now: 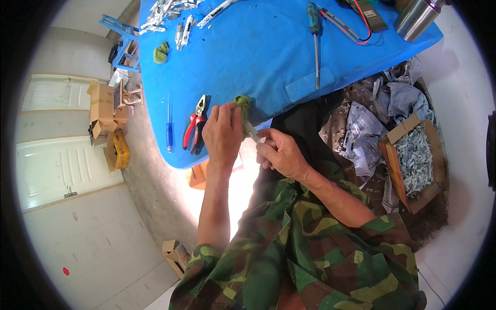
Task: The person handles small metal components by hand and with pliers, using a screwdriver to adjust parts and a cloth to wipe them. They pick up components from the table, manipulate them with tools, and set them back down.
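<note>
Left hand pinches green cloth by table edge; right hand pinches pale strip just below cloth. Cloth likely soft, light, grip anywhere; strip probably light, maybe slippery, best held at end. Pliers nearby on blue table.

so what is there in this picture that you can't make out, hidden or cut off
All in the head view:
- Pale piece between the hands: its full shape, covered by fingers of the right hand.
- Green cloth: its lower part, hidden by the left hand.
- Heap of pale strips: its far side, cut off by the upper edge.
- Steel flask: its top, cut off by the upper edge.
</note>
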